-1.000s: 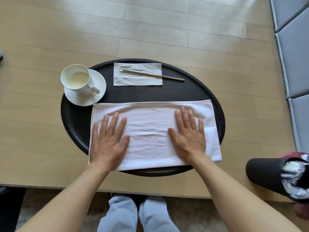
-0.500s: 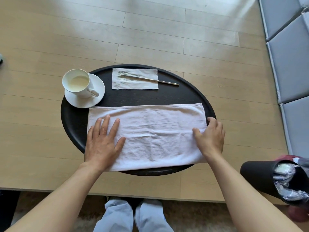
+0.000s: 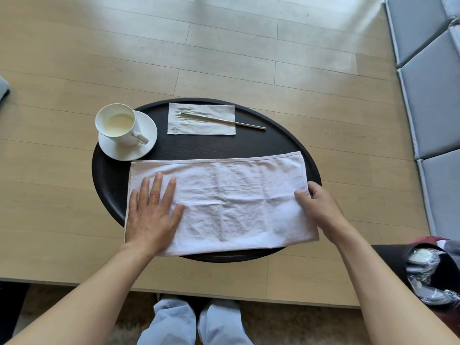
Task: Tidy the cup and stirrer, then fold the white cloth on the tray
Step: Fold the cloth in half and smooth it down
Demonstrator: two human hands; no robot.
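I press my left hand (image 3: 151, 210) flat, fingers spread, on the white cloth (image 3: 224, 202) at 8 o'clock; my right hand (image 3: 317, 204) pinches its 3 o'clock edge on the black tray (image 3: 107, 175).

The white cloth (image 3: 239, 202) under the fingers looked soft, matt and creased. The tray (image 3: 107, 175) was dark matt wood, the cup (image 3: 117, 125) and saucer (image 3: 146, 145) glossy white ceramic, the stirrer (image 3: 224, 121) brushed metal on crinkled paper napkin (image 3: 201, 125).
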